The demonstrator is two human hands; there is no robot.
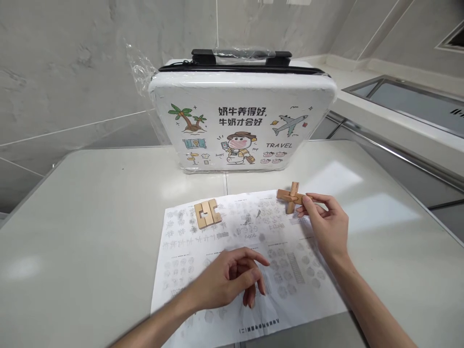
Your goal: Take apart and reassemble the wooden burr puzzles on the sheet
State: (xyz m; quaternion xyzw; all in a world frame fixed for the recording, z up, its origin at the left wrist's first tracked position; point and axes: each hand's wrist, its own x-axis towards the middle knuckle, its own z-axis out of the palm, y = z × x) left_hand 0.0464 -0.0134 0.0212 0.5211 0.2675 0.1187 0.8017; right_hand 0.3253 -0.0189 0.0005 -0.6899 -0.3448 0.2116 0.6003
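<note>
At the right edge of the printed sheet, my right hand (pixel 326 222) pinches one arm of a wooden burr puzzle (pixel 293 197), a cross of interlocked sticks. My left hand (pixel 235 278) hovers over the middle of the instruction sheet (pixel 232 314), holding nothing, with its fingers loosely bent and apart. Several notched wooden puzzle pieces (pixel 208 214) lie side by side near the sheet's top left corner, away from both hands. The sheet carries rows of small diagrams and looks upside down from here.
A white suitcase (pixel 239 121) with cartoon prints and plastic wrap stands at the back of the pale table (pixel 90 217). Behind it rises a grey tiled wall (pixel 108 63). On the right is a white counter with a glass-topped panel (pixel 409 99).
</note>
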